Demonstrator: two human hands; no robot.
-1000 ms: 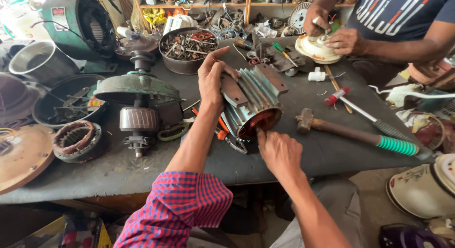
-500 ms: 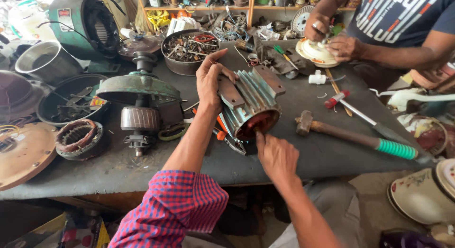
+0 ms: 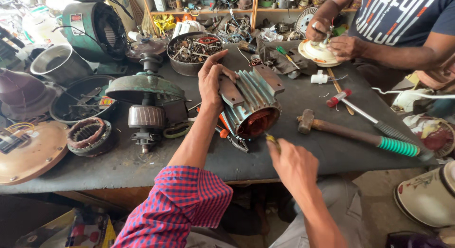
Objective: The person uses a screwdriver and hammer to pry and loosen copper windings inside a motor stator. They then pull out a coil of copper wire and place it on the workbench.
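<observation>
Fingers of the left hand [image 3: 211,82]: spread wide over the upper rear flank of the motor housing [image 3: 251,103], palm pressed on, steadying it. Fingers of the right hand [image 3: 294,165]: curled tight around a small yellow-tipped tool [image 3: 271,139], its tip just before the housing's open mouth; the tool's working end is too small to identify.

Motor housing: lies on its side mid-bench on the dark worktop [image 3: 308,153], open end toward the wearer. Cast metal, ribbed with cooling fins, worn green-grey paint, flat mounting feet. Copper-coloured windings show inside the bore.

Progress, as judged: end cover and rotor already out, stator still in its shell; work at the windings appears under way, reassembly not begun.

Adjacent items: orange-handled pliers [image 3: 232,136] touching the housing's underside; hammer [image 3: 360,133] with wooden shaft and green ribbed grip to the right; separate wound stator ring [image 3: 87,134] well apart, left; bowl of scrap parts [image 3: 192,51] behind.
</observation>
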